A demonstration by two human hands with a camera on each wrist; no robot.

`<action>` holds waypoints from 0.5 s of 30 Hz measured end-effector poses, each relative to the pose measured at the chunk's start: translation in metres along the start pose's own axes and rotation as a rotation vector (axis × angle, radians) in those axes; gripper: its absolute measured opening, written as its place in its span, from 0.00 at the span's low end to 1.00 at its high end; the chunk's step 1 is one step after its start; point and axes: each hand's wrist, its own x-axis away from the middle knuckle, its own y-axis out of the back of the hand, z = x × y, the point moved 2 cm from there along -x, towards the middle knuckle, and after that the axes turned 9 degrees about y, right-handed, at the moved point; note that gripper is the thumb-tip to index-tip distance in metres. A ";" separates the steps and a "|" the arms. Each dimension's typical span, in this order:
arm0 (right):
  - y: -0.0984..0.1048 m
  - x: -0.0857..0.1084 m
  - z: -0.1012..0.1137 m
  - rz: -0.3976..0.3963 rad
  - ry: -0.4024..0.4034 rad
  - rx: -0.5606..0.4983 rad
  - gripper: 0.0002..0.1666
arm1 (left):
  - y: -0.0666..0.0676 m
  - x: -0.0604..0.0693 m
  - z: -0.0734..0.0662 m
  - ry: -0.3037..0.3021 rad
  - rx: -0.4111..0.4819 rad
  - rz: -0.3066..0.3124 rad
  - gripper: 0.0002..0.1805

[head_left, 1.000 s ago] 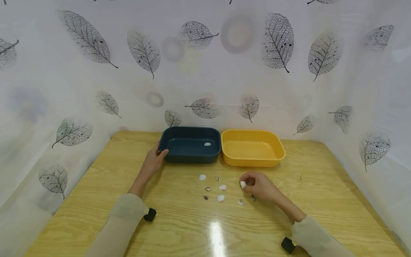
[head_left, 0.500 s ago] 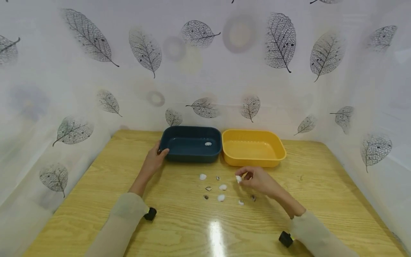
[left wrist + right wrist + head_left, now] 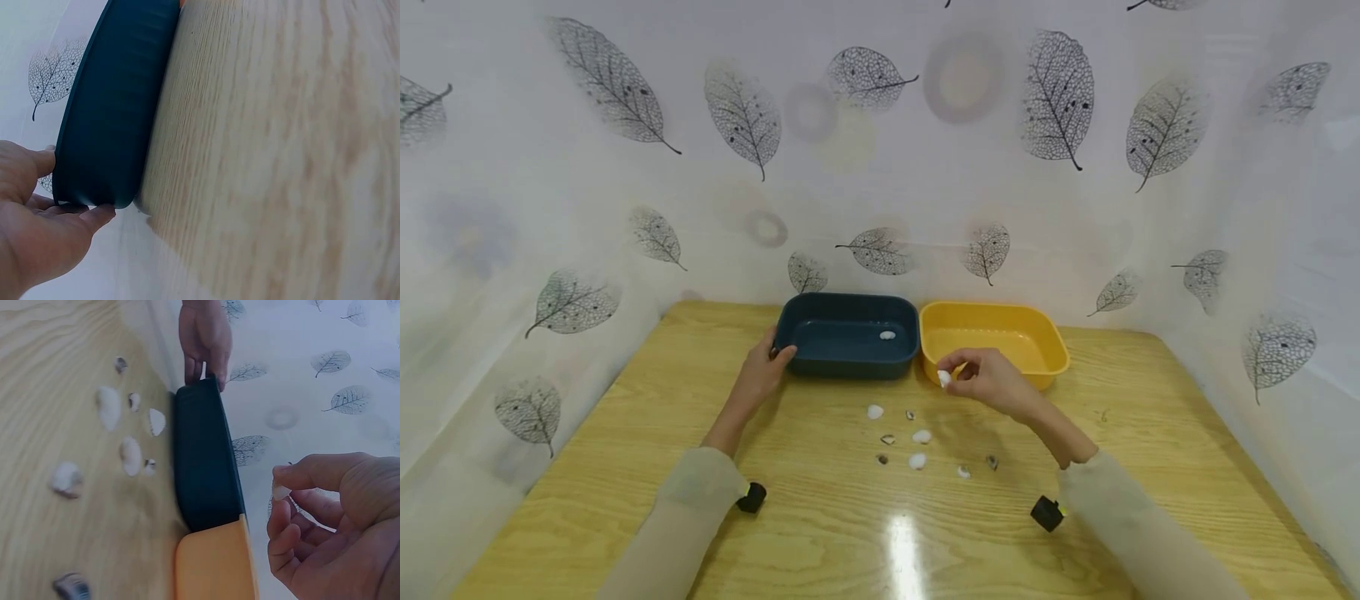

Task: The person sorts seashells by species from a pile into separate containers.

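Between thumb and fingertips, my right hand (image 3: 992, 382) pinches a small white seashell (image 3: 944, 378). It is raised in front of the yellow plastic basin (image 3: 1052, 346), near where that basin meets the dark blue basin (image 3: 850, 368). My left hand (image 3: 758, 372) grips the left end of the blue basin, thumb at the front corner; the left wrist view shows its fingers against the end wall (image 3: 103, 156). One white shell (image 3: 887, 336) lies inside the blue basin. In the right wrist view the pinched shell (image 3: 280, 490) is partly covered by the thumb.
Several shells lie on the wooden table (image 3: 820, 517) before the basins, among them white ones (image 3: 917, 461) and small dark ones (image 3: 882, 459). Behind the basins hangs a leaf-print curtain (image 3: 880, 183), which also lines both sides.
My right hand has lifted the white shell off the table and carried it forward and left, up to the yellow basin's front. The left hand stays on the blue basin.
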 end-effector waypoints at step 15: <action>0.001 -0.050 0.017 0.024 -0.123 -0.061 0.18 | 0.001 0.001 0.000 0.001 0.005 0.001 0.39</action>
